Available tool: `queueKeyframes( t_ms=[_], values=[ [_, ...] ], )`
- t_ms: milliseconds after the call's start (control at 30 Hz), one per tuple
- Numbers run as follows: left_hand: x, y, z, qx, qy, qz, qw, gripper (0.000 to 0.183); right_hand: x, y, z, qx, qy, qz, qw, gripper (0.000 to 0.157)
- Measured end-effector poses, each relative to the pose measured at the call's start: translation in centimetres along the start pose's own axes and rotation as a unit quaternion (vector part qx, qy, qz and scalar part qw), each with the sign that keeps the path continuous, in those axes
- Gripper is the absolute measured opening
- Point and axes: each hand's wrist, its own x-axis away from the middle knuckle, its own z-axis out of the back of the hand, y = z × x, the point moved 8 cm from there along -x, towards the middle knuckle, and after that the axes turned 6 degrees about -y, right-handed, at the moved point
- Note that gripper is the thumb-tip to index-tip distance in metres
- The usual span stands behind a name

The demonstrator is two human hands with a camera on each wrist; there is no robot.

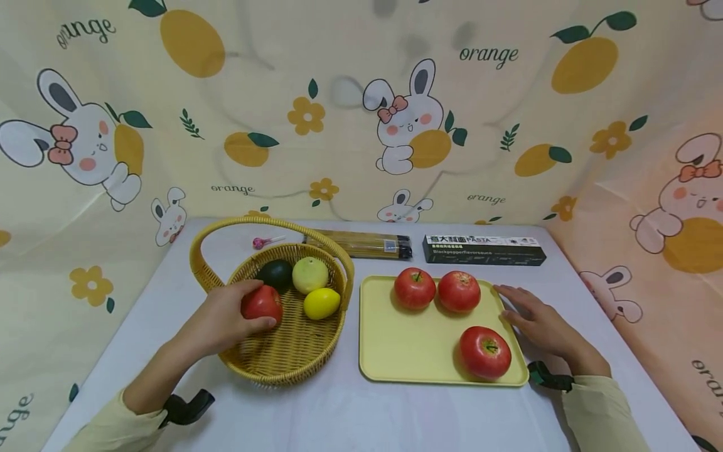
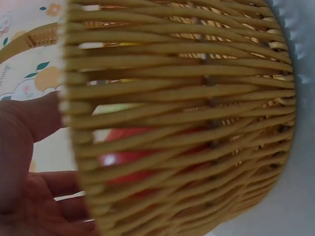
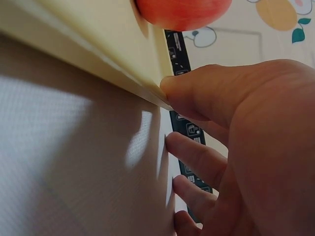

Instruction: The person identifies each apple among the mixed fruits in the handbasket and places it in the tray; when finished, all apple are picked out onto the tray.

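A red apple (image 1: 263,304) lies in the left part of the yellow wicker basket (image 1: 277,358), with the thumb and fingers of my left hand (image 1: 220,319) around it. Through the weave in the left wrist view, that apple's red skin (image 2: 115,160) shows, while the rim hides my fingertips. Beside it in the basket are a dark green avocado (image 1: 275,275), a pale green round fruit (image 1: 310,275) and a yellow lemon (image 1: 322,304). My right hand (image 1: 545,323) rests at the right edge of a yellow tray (image 1: 407,351), its thumb (image 3: 197,91) touching the rim and its fingers loosely extended.
Three red apples, one at the back left (image 1: 415,289), one beside it (image 1: 459,292) and one in front (image 1: 484,353), sit on the tray. Behind stand a black pasta box (image 1: 484,251), a spaghetti pack (image 1: 367,245) and a lollipop (image 1: 261,242). The basket's handle (image 1: 271,221) arches upward.
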Motion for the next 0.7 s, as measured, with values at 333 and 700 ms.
queueKeyframes(
  t_ms=[333,700],
  values=[
    [-1.1,0.3,-1.2,-0.051,0.01,-0.011,0.9986,0.082,-0.1,-0.1,0.0,0.003,0.002,0.003,1.0,0.076],
    [-1.0,1.2,-2.1,-0.1,0.011,-0.021,0.9947,0.087,0.1,-0.2,0.1,0.004,0.003,0.003,1.0,0.075]
  ],
)
